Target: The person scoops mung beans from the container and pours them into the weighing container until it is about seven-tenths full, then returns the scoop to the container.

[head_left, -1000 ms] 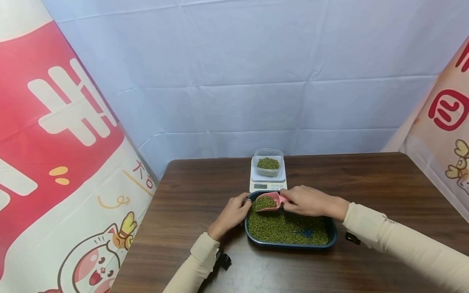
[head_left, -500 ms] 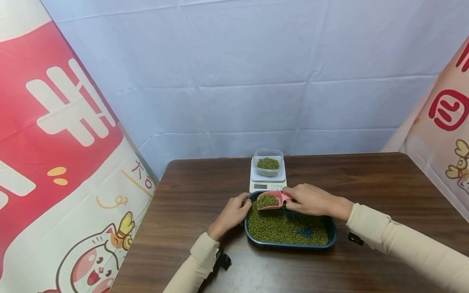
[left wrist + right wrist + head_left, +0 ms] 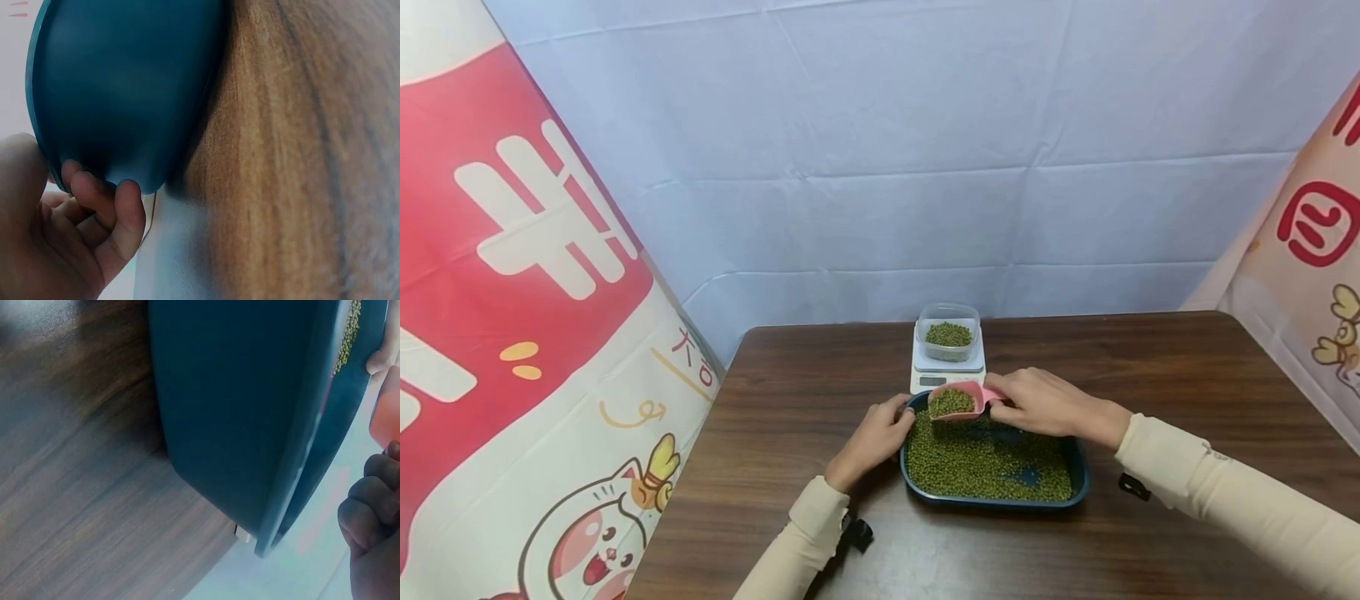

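Note:
My right hand (image 3: 1048, 404) grips the handle of a pink scoop (image 3: 978, 400) heaped with green mung beans (image 3: 952, 402). The scoop is over the back left part of a dark blue tray (image 3: 1000, 503), close to its back rim. More mung beans (image 3: 977, 467) cover most of the tray floor, with a bare blue patch at front right. At the tray's back left corner, my left hand (image 3: 874, 435) holds the rim. In the left wrist view its curled fingers (image 3: 128, 209) lie against the outer wall. The right wrist view shows curled fingers (image 3: 375, 494) below the scoop's orange-tinted edge (image 3: 389, 415).
Right behind the tray stands a white kitchen scale (image 3: 917, 383) with a small display. On it sits a clear plastic container (image 3: 928, 319) partly filled with mung beans. The brown wooden table (image 3: 805, 375) ends at a pale cloth backdrop (image 3: 880, 208), with printed banners on both sides.
My right hand has raised the loaded scoop slightly, moving it toward the back rim and a little to the right. The left hand stays on the tray's corner.

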Action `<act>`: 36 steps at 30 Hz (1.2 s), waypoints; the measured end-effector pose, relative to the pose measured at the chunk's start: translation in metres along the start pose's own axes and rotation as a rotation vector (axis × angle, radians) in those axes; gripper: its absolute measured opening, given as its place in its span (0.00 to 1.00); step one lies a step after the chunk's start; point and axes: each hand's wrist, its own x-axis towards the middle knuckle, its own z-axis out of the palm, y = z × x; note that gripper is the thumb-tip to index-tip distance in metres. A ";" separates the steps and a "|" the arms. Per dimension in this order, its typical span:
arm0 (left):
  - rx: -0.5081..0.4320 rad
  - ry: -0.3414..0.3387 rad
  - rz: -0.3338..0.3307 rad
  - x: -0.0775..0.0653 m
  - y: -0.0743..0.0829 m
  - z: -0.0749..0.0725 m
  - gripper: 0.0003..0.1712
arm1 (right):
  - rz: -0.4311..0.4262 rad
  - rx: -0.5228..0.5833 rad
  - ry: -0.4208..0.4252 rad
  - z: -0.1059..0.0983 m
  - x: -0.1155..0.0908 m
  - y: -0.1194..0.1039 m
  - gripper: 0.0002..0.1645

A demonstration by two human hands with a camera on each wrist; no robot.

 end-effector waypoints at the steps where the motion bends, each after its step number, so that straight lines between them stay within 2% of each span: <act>1: 0.000 0.000 0.001 0.000 0.000 0.000 0.18 | -0.002 0.002 0.005 -0.001 0.000 0.000 0.12; 11: 0.009 0.004 0.004 0.001 -0.002 0.001 0.18 | -0.002 -0.030 0.057 -0.006 0.000 0.008 0.13; 18: 0.008 -0.003 0.008 0.000 -0.001 0.000 0.18 | -0.006 -0.013 0.099 -0.013 0.003 0.014 0.13; 26: 0.002 -0.011 -0.003 0.001 -0.002 0.000 0.19 | -0.011 -0.038 0.119 -0.018 0.008 0.022 0.11; 36: 0.011 -0.010 -0.006 0.002 -0.003 0.001 0.19 | 0.033 -0.037 0.118 -0.026 0.016 0.032 0.08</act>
